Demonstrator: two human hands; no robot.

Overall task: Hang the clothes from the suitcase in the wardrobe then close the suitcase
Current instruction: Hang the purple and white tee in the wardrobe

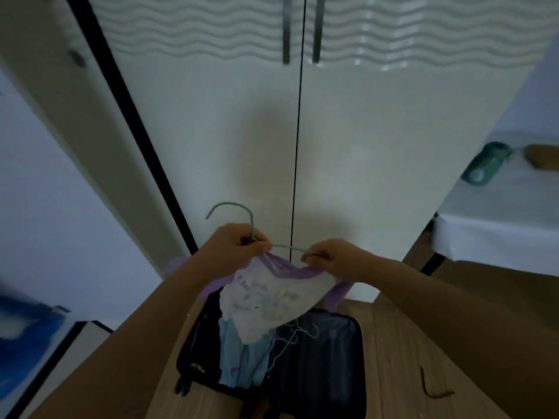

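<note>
A grey-green wire hanger (240, 213) is held up in front of the closed white wardrobe (348, 164). My left hand (234, 246) grips the hanger at the base of its hook. My right hand (334, 258) pinches the hanger's right arm together with the purple collar of a white garment (272, 297). The garment hangs down from the hanger over the open dark suitcase (329, 361) on the floor. Light blue clothes (242, 358) lie inside the suitcase below it.
Both wardrobe doors are shut, with two metal handles (302, 28) at the top centre. A bed with white bedding (502, 213) stands at the right, with a teal object (484, 164) on it. A dark cord (432, 388) lies on the wooden floor. Blue fabric (24, 328) is at the left.
</note>
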